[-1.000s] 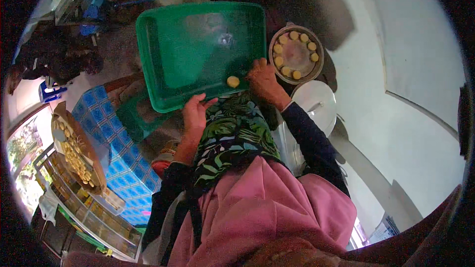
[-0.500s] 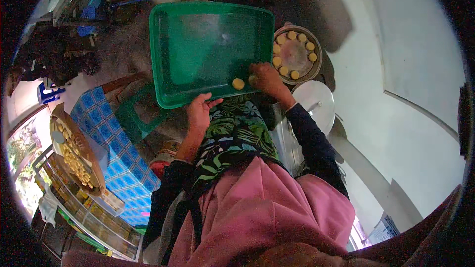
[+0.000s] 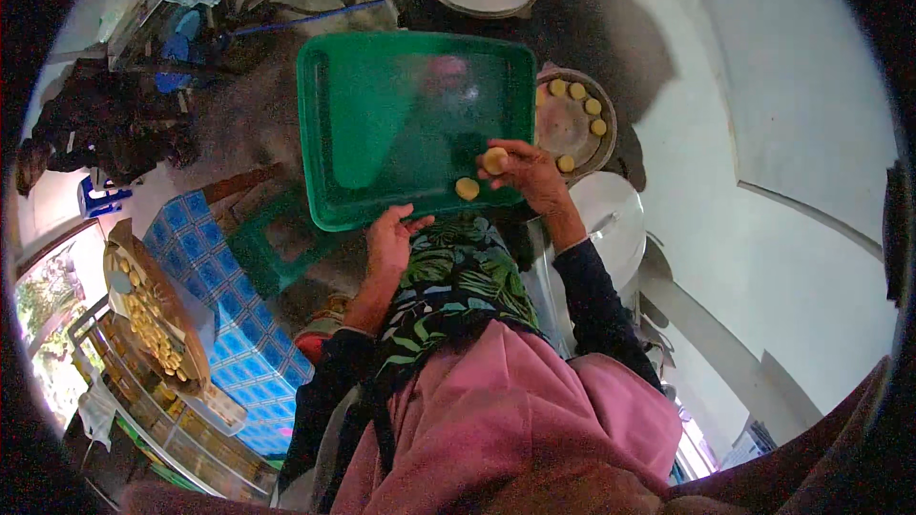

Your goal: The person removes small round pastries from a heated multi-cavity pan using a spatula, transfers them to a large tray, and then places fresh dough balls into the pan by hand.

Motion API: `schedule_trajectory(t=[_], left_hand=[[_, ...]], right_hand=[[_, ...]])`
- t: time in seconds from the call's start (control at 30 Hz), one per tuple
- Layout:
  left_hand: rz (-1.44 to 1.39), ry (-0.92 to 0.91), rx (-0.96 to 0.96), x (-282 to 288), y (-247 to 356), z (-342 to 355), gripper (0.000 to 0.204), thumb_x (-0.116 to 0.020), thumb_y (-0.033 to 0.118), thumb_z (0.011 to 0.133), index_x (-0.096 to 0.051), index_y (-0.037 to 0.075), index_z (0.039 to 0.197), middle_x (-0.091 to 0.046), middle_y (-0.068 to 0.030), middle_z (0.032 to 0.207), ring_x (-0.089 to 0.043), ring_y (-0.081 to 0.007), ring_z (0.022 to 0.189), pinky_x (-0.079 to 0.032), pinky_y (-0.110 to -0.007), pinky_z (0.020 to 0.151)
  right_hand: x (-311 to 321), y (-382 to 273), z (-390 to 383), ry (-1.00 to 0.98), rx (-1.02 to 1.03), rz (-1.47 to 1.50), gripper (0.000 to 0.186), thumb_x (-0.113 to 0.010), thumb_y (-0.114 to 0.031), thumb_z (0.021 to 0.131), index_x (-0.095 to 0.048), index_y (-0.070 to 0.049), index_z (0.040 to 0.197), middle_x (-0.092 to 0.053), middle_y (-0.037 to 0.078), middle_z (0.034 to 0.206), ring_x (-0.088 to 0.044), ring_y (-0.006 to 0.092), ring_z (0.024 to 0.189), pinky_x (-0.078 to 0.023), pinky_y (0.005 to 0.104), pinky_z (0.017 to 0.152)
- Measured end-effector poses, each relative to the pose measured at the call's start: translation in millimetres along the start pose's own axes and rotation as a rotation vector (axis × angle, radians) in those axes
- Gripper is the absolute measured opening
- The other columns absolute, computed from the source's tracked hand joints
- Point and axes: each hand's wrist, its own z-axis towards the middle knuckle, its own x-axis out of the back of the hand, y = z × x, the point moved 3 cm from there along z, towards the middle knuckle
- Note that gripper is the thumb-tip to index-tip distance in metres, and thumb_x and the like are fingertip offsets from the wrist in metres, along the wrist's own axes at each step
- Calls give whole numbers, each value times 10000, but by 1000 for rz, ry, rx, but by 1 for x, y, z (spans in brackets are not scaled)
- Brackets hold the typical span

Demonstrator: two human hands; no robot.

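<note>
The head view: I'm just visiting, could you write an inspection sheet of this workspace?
Surface: green tray in front of the person.
Things: one yellow disc in the tray; more yellow discs in the round pan to its right.
Clutter: metal lid near the pan; blue rod at upper left.
Hands: right hand pinches another yellow disc over the tray; left hand at its near rim.
Cables: nothing seen.
Surroundings: blue checked cloth at left; pale wall at right.

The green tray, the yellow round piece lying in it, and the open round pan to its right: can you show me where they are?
Green tray point(image 3: 401, 114), head view: bare floor inside.
Yellow round piece point(image 3: 467, 189), head view: middle of its top.
Open round pan point(image 3: 567, 124), head view: bare middle.
</note>
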Motion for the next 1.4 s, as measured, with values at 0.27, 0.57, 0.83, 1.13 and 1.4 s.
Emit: schedule_trajectory(t=[0.27, 0.57, 0.83, 1.13, 1.4], left_hand=[[36, 38, -46, 10, 5, -4, 66, -567, 24, 713, -552, 32, 776, -584, -81, 877, -572, -233, 838, -534, -440, 679], [-16, 58, -15, 22, 6, -1, 158, -561, 4, 720, -530, 16, 875, -544, -69, 926, -561, -229, 820, -542, -448, 673], [308, -4, -198, 43, 8, -3, 214, -552, 8, 724, -525, 15, 936, -570, -86, 952, -576, -247, 831, -534, -432, 688], [17, 45, -61, 12, 16, -8, 208, -550, 17, 729, -530, 16, 936, -572, -92, 972, -574, -240, 845, -521, -436, 700], [-9, 51, -45, 19, 11, 1, 192, -555, -3, 722, -531, 21, 911, -566, -83, 931, -568, -225, 832, -541, -436, 681]], right_hand=[[3, 10, 3, 5, -88, 247, 368, -525, -203, 851, -468, 57, 1105, -570, 194, 996, -600, 276, 844, -532, 292, 650], [-6, 10, 7, -3, -20, 315, 406, -500, -206, 867, -400, 47, 1168, -536, 212, 1059, -588, 286, 892, -533, 310, 718], [-17, 10, 6, -30, -16, 358, 385, -455, -188, 889, -383, 42, 1189, -515, 223, 1097, -594, 290, 881, -537, 319, 715], [-8, 12, 6, 10, 10, 318, 355, -463, -219, 885, -423, 22, 1143, -531, 212, 1082, -583, 309, 901, -524, 351, 736], [2, 27, 10, 64, -23, 545, 270, -543, -113, 835, -476, 0, 1071, -520, 186, 1100, -537, 342, 986, -494, 393, 815]])
